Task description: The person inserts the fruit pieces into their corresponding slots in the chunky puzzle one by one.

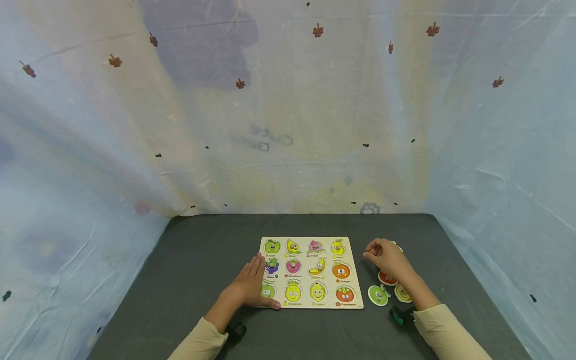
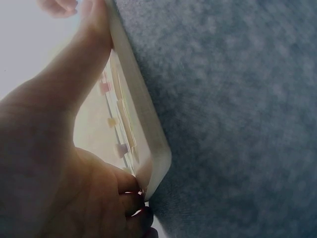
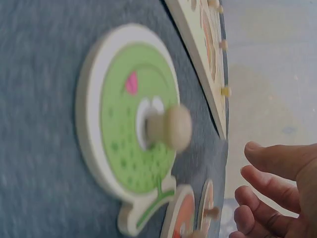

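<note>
A pale wooden fruit puzzle board [image 1: 306, 260] lies on the dark table, with rows of cartoon fruit pictures. My left hand [image 1: 249, 285] rests flat along its left edge, fingers straight, thumb on the near left corner. The left wrist view shows that thumb and the fingertips touching the board's edge. My right hand [image 1: 389, 259] is above loose pieces to the right of the board, its fingers loosely bent. In the right wrist view, nothing shows between thumb and fingers [image 3: 270, 186]. Nearest that camera is a round green fruit piece [image 3: 138, 119] with a wooden knob.
Beside the board lie a green piece [image 1: 378, 295], a red piece [image 1: 387, 278] and a yellow piece [image 1: 402, 293]. Another piece [image 1: 397, 245] is partly hidden behind the right hand. A printed curtain [image 1: 306, 125] hangs around the table [image 1: 202, 255].
</note>
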`<state>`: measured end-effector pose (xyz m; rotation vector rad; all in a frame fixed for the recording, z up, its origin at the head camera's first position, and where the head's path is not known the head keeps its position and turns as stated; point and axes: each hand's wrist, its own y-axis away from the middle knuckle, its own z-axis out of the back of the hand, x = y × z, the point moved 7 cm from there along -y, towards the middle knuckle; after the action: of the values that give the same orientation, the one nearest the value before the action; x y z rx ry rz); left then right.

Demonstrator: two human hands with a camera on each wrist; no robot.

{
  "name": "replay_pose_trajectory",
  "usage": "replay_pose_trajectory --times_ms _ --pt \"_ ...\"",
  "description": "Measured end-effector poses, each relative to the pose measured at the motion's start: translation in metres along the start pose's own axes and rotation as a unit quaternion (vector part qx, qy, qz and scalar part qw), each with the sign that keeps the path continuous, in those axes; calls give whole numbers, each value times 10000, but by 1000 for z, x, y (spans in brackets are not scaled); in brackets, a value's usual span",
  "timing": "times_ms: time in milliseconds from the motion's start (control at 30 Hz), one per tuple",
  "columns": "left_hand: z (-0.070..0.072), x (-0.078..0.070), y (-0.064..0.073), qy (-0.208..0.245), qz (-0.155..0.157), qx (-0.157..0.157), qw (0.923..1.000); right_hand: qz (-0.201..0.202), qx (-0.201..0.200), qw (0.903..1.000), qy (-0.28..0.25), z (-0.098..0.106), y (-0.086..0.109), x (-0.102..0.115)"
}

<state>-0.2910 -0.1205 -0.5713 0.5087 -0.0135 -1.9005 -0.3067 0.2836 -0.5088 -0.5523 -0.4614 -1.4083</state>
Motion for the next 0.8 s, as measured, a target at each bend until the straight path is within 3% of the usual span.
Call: replay_pose_trajectory --times_ms 533,800 --pt "-2 2 -3 1 -61 -121 9999 -394 -39 9991 139 8 -5 -39" --pt "-4 5 -5 -46 -53 -128 9999 -471 16 9988 96 9 -7 -44"
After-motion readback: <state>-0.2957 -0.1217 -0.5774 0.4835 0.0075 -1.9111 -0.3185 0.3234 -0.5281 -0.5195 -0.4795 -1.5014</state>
